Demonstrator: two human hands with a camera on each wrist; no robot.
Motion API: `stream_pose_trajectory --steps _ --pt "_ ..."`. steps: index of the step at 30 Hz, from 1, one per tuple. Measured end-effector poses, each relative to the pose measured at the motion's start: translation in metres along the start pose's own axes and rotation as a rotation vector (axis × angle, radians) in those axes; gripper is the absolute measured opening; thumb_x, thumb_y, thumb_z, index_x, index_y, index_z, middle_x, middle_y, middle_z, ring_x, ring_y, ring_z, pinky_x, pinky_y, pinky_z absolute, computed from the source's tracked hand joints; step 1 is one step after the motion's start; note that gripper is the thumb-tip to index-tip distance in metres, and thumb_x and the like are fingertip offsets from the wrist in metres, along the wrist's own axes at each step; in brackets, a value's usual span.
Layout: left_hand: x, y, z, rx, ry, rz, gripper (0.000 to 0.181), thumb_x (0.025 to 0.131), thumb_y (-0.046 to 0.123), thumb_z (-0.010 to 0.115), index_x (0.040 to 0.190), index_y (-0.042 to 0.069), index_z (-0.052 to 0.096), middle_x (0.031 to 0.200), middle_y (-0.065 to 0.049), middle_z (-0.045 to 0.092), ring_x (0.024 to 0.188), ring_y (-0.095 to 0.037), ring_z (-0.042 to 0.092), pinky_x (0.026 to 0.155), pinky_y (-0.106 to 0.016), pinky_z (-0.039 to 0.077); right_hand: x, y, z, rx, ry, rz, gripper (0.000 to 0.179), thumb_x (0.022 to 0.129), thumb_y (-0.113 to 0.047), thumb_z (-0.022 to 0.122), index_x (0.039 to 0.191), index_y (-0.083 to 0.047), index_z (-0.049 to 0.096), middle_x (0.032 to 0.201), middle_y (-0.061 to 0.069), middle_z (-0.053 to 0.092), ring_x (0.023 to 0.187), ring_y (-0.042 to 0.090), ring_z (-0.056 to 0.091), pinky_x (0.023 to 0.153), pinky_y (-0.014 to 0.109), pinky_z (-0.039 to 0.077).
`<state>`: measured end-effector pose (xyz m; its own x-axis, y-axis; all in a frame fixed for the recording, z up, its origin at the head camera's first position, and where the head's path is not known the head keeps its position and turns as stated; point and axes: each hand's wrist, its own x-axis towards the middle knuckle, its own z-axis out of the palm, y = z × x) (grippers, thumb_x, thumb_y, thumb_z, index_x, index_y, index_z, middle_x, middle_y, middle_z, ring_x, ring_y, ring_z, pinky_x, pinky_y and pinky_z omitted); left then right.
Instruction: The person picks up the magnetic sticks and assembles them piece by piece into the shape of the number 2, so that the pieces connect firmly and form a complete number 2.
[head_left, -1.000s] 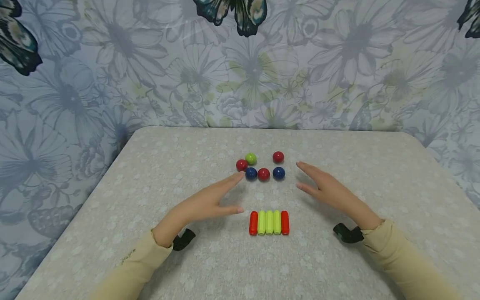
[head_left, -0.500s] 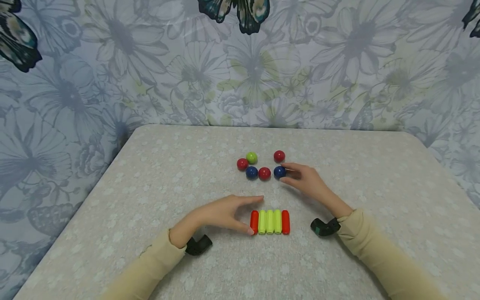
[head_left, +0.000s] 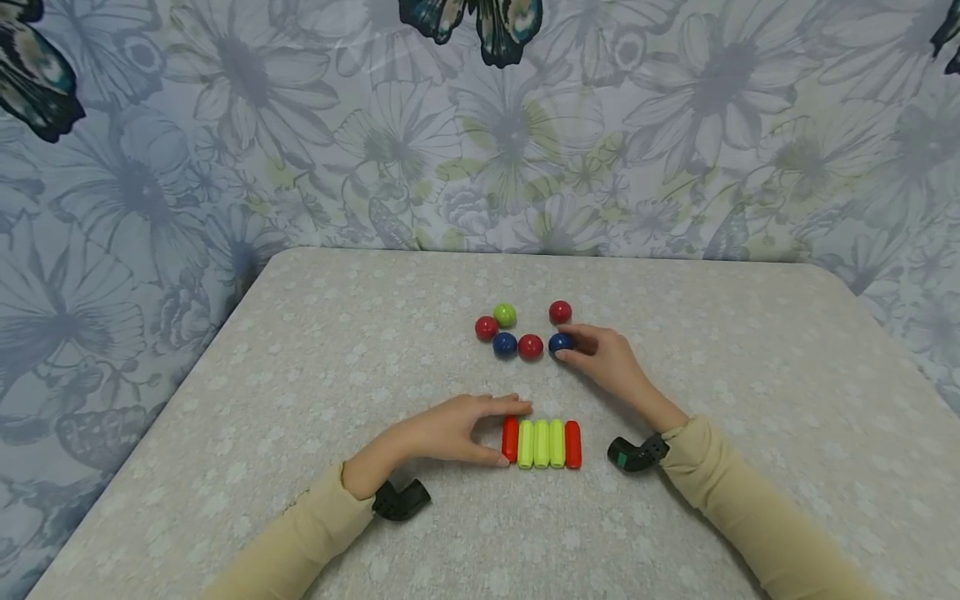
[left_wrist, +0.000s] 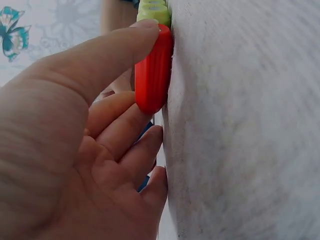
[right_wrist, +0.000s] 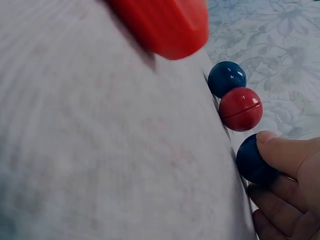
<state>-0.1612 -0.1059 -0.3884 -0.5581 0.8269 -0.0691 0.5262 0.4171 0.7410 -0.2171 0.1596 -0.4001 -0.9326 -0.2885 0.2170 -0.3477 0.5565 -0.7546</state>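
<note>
My left hand (head_left: pixel 450 429) pinches the leftmost red stick (head_left: pixel 510 442) between thumb and fingertips, at its near and far ends. That stick is one end of a flat row: three lime-green sticks (head_left: pixel 542 443) lie in the middle, and another red stick (head_left: pixel 573 444) closes the right side. Farther back, my right hand (head_left: pixel 611 362) pinches a blue ball (head_left: pixel 559 342) on the tabletop; in the right wrist view the thumb lies on this blue ball (right_wrist: pixel 254 160) and fingers are behind it. In the left wrist view the held red stick (left_wrist: pixel 152 72) touches the table.
Left of the held ball sit a red ball (head_left: pixel 530 347), a second blue ball (head_left: pixel 505 345), another red ball (head_left: pixel 486 328) and a green ball (head_left: pixel 505 315). A third red ball (head_left: pixel 560 312) lies just behind it. The patterned table (head_left: pixel 337 333) meets a floral wall.
My left hand has come right and nearer, from beside the balls to the left red stick. My right hand has moved left onto the blue ball and closed on it.
</note>
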Motion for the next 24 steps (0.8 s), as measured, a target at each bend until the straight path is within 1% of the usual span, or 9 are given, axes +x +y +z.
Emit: stream_pose_trajectory --steps 3,5,9,12,14,19,21,24 --pt "0.001 -0.001 0.000 0.007 0.004 -0.003 0.062 0.083 0.023 0.073 0.139 0.015 0.047 0.144 -0.007 0.036 0.132 -0.017 0.031 0.105 -0.039 0.026 -0.001 0.003 0.000 0.000 0.006 0.000 0.041 0.085 -0.013 0.071 0.122 0.000 0.060 0.118 0.016 0.060 0.102 0.027 0.060 0.085 0.039 0.048" --pt "0.001 -0.002 0.000 -0.003 0.013 0.006 0.059 0.083 0.021 0.074 0.136 0.014 0.051 0.142 -0.006 0.039 0.131 -0.017 0.032 0.105 -0.038 0.026 -0.003 0.004 0.000 0.020 0.005 0.009 0.040 0.085 -0.012 0.070 0.122 -0.001 0.060 0.118 0.015 0.060 0.102 0.026 0.060 0.085 0.037 0.048" --pt "0.002 -0.003 -0.001 -0.002 0.062 0.028 0.053 0.080 0.016 0.077 0.129 0.011 0.058 0.135 -0.001 0.049 0.128 -0.013 0.037 0.104 -0.034 0.028 -0.011 0.004 -0.004 0.094 -0.006 0.039 0.039 0.086 -0.011 0.070 0.122 0.000 0.061 0.118 0.015 0.060 0.102 0.025 0.060 0.084 0.034 0.048" --pt "0.002 -0.004 -0.001 0.021 0.096 0.015 0.048 0.079 0.013 0.077 0.124 0.010 0.062 0.130 0.001 0.053 0.124 -0.010 0.042 0.102 -0.031 0.031 -0.018 0.004 -0.008 0.135 -0.019 0.067 0.039 0.086 -0.013 0.069 0.122 0.001 0.060 0.120 0.016 0.059 0.104 0.026 0.060 0.084 0.030 0.048" --pt "0.002 -0.003 -0.002 0.036 0.104 0.007 0.044 0.079 0.011 0.076 0.122 0.010 0.064 0.128 0.001 0.055 0.123 -0.008 0.043 0.101 -0.030 0.033 -0.024 0.004 -0.011 0.146 -0.027 0.088 0.040 0.087 -0.015 0.069 0.123 0.000 0.060 0.120 0.017 0.058 0.104 0.026 0.059 0.084 0.028 0.047" --pt "0.001 -0.003 -0.006 0.056 0.114 0.019 0.034 0.082 0.004 0.072 0.116 0.009 0.067 0.125 -0.001 0.058 0.121 -0.011 0.046 0.100 -0.032 0.035 -0.037 0.002 -0.018 0.179 -0.054 0.111 0.040 0.087 -0.015 0.068 0.123 0.002 0.059 0.119 0.018 0.059 0.103 0.026 0.060 0.083 0.026 0.048" --pt "0.000 -0.004 -0.008 0.068 0.130 0.015 0.029 0.082 0.005 0.072 0.110 0.010 0.070 0.121 -0.001 0.060 0.118 -0.011 0.049 0.099 -0.032 0.036 -0.042 0.001 -0.019 0.197 -0.070 0.109 0.039 0.087 -0.013 0.068 0.122 0.002 0.059 0.119 0.018 0.059 0.102 0.025 0.060 0.082 0.026 0.048" --pt "-0.002 -0.005 -0.015 0.076 0.163 -0.009 0.023 0.080 0.007 0.074 0.102 0.013 0.071 0.108 0.004 0.065 0.107 -0.009 0.055 0.093 -0.031 0.041 -0.047 -0.003 -0.020 0.219 -0.090 0.116 0.039 0.086 -0.011 0.069 0.123 0.001 0.059 0.119 0.017 0.060 0.101 0.024 0.061 0.081 0.026 0.048"
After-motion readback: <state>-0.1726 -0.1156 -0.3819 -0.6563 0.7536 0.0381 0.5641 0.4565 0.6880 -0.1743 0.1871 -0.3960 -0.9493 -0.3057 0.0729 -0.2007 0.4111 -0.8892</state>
